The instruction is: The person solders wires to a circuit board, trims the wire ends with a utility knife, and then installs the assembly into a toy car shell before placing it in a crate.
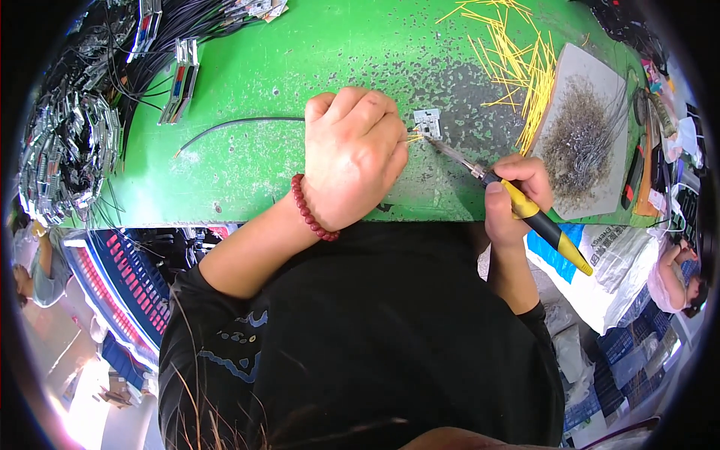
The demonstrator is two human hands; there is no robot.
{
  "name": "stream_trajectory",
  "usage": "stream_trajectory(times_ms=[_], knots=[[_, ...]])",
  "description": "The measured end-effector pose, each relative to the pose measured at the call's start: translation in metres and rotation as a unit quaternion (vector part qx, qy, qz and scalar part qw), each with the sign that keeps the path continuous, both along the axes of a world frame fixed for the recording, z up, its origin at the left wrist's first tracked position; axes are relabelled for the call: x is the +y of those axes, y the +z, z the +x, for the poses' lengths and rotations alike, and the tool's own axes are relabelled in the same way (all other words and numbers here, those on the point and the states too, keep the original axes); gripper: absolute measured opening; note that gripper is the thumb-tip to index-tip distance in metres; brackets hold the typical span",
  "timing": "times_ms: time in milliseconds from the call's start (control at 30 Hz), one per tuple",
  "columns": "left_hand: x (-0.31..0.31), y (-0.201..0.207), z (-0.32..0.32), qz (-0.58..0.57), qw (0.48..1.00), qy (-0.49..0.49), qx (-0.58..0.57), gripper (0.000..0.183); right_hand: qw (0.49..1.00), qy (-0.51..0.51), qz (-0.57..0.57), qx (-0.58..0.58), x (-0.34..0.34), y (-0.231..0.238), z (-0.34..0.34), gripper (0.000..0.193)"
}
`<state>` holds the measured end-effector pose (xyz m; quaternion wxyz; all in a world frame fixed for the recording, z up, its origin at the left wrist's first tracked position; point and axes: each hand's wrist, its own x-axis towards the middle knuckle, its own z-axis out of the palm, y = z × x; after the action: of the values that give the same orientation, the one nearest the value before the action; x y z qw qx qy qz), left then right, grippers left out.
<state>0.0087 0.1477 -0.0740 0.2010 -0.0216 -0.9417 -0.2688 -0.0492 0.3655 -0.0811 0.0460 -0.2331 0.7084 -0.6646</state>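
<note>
My left hand [356, 154], closed and wearing a red beaded bracelet [304, 206], holds a black cable [232, 121] whose far end trails left across the green tabletop [247, 60]. Thin stripped wire ends stick out past its fingers and meet a small white circuit board [427, 120] lying flat. My right hand [517, 187] grips a yellow and black soldering iron [551, 232] like a pen. The iron's tip is at the wires by the board's lower edge; whether it touches them is too small to tell. The left fingertips are hidden behind the hand.
Thin yellow wire-like pieces [499, 45] lie scattered at the far right. Beside them is a pale slab [611, 79] covered in dark residue. Silver metal parts [64, 150] with black cables are heaped at the left. Tools [649, 150] line the right edge. People sit at both sides.
</note>
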Motion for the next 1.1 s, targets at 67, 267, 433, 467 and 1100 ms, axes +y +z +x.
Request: stream_trajectory(times_ms=[67,267,433,467,1100], knots=[[0.0,0.0,0.0,0.004,1.0,-0.001,0.003,0.012,1.0,0.012,0.002,0.011,0.001,-0.002,-0.001,0.021],[-0.004,0.0,-0.001,0.0,1.0,-0.004,0.005,0.012,0.998,-0.052,-0.042,-0.007,-0.001,-0.004,0.003,0.028],[-0.007,0.006,0.0,-0.014,1.0,0.004,0.0,0.013,0.995,0.004,0.011,-0.099,-0.02,0.015,-0.001,0.031],[-0.008,0.008,0.001,-0.011,1.0,0.005,0.001,0.014,0.994,0.024,0.054,-0.087,-0.023,0.017,-0.005,0.03],[-0.158,0.052,0.02,-0.206,0.869,0.375,-0.25,0.023,0.986,0.079,0.046,0.141,-0.033,-0.001,-0.016,0.028]])
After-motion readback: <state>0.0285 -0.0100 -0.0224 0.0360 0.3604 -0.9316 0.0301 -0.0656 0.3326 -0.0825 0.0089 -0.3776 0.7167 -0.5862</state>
